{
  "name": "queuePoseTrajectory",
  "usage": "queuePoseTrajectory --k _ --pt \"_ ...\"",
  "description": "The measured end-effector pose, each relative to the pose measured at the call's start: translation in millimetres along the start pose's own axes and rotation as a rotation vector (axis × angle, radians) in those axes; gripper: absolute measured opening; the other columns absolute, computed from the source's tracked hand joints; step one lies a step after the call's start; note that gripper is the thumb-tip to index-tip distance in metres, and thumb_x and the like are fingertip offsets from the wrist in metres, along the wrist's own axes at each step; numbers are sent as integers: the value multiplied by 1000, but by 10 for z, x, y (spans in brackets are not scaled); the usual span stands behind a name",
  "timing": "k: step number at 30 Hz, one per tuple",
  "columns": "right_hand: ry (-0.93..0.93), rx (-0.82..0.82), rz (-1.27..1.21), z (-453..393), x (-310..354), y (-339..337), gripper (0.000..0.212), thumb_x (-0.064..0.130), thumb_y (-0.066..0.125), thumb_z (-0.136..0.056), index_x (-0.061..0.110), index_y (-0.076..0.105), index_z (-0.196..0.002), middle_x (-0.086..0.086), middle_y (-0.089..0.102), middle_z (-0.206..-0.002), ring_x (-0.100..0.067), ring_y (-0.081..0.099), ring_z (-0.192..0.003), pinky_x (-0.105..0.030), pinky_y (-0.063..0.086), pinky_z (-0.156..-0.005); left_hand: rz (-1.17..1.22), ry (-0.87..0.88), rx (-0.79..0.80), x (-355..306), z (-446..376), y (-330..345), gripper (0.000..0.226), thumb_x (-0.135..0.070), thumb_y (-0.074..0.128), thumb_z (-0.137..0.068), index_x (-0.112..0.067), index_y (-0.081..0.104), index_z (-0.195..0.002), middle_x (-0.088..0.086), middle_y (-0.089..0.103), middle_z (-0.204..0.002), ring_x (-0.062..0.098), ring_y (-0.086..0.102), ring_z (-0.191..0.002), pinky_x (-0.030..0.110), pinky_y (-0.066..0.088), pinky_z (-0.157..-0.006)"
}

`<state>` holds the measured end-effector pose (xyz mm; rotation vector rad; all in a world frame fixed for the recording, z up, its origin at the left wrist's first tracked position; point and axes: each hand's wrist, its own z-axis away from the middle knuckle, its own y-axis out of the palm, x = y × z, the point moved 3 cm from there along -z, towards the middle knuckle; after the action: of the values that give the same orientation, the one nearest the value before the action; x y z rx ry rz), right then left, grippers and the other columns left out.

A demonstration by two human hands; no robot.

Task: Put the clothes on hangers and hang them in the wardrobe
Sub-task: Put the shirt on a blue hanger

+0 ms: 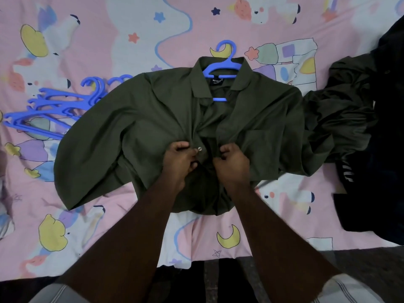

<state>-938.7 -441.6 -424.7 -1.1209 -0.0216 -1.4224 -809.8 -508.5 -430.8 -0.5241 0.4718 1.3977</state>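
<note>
A dark olive-green collared shirt (153, 119) lies flat on the pink cartoon-print bedsheet (91, 29), front side up, directly ahead of both hands. The left hand (180, 159) grips the left front edge of the shirt, its thumb and fingers pinching the cloth just beside a small silver snap button (199, 148). The right hand (232, 159) is curled round the opposite front edge, fingers bunched into the fabric. The two hands sit close together at mid-chest height of the shirt, with a narrow gap of open placket between them.

A blue plastic hanger (222, 66) is inside the shirt: only its hook, the neck piece and a short stretch of the lower bar show in the collar opening, the shoulders being hidden under the cloth. The hem of the shirt is partly covered by the forearms, and whether the lower buttons are fastened cannot be made out.

The shirt's long axis runs from the person toward the far side of the bed, collar and hanger hook pointing away, hem nearest the body; the sleeves spread out to either side.

A heap of spare blue plastic hangers (50, 106) lies to the left, partly tucked beneath the left sleeve. To the right sits a pile of dark clothes (349, 110) (blurred, individual garments hard to separate), touching the right sleeve.
</note>
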Motion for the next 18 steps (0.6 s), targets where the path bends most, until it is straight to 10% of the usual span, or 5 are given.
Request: queuePoseTrajectory --k 9,18 --pt "147 122 -353 -12 -264 98 31 39 69 -68 24 74 -94 4 76 -83 -21 73 -82 -51 59 -81 -619 569 -138 13 -49 -2 13 -11 70 -85 -19 67 -96 1 66 -84 19 63 -80 32 51 -81" --pt "100 -9 -271 -77 -138 -18 19 35 78 -75 26 63 -83 8 68 -73 -15 68 -74 -41 59 -80 -750 406 -101 53 -174 117 15 -12 72 -85 -14 71 -100 6 72 -97 21 68 -91 25 48 -84"
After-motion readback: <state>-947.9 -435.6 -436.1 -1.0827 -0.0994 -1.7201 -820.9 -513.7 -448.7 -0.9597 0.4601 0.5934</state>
